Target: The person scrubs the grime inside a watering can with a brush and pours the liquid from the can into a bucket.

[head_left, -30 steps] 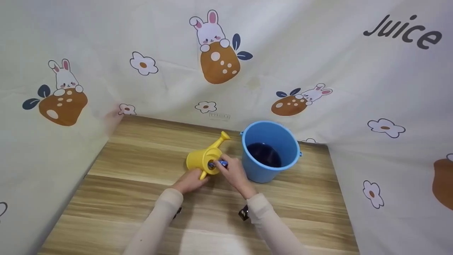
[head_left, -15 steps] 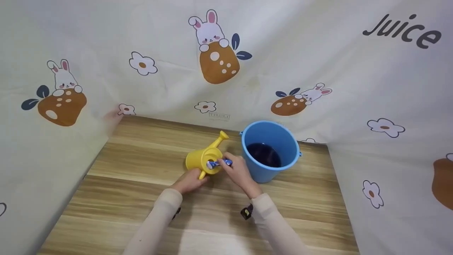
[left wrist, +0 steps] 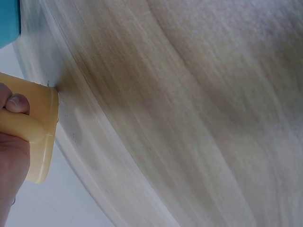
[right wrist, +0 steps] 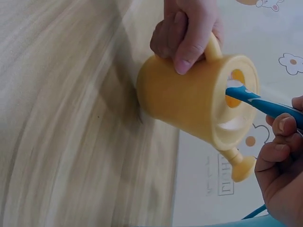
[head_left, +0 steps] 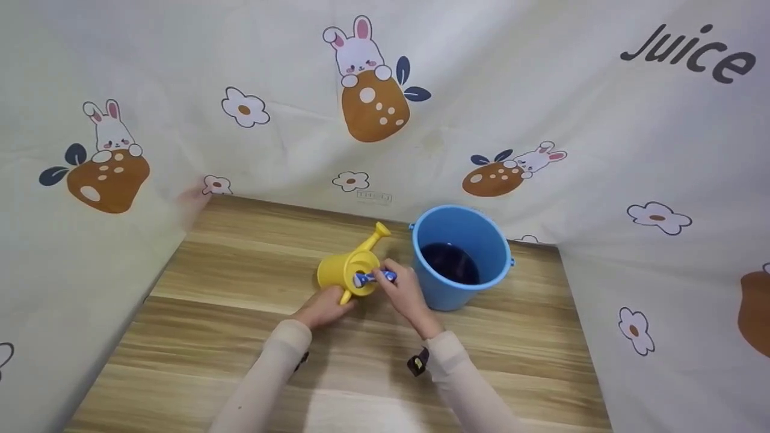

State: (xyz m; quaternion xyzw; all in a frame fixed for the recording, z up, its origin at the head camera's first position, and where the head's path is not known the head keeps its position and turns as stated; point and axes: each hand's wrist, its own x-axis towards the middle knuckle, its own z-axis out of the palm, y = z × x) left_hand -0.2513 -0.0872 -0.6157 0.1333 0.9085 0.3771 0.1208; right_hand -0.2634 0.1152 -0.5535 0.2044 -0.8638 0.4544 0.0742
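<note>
In the head view a yellow watering can (head_left: 332,270) leans over the table with its open top turned right. My left hand (head_left: 325,307) grips its handle, and in the right wrist view the left thumb (right wrist: 183,66) presses on the can's side. A brush with a blue and white handle (right wrist: 260,102) reaches into the hole in the can's top; its tip is hidden inside. My right hand (head_left: 402,290) pinches the handle of that brush just outside the opening. The left wrist view catches the can's base (left wrist: 47,142) close over the table.
A blue bucket (head_left: 445,296) with dark liquid (head_left: 448,263) in it stands right behind my right hand. The wood-grain table (head_left: 240,252) meets a cream cloth (head_left: 289,144) printed with rabbits at its back and sides. Both wrists carry black devices.
My right hand has drawn slightly to the right, and more of the brush handle shows outside the can. The left hand and the watering can stay in place.
</note>
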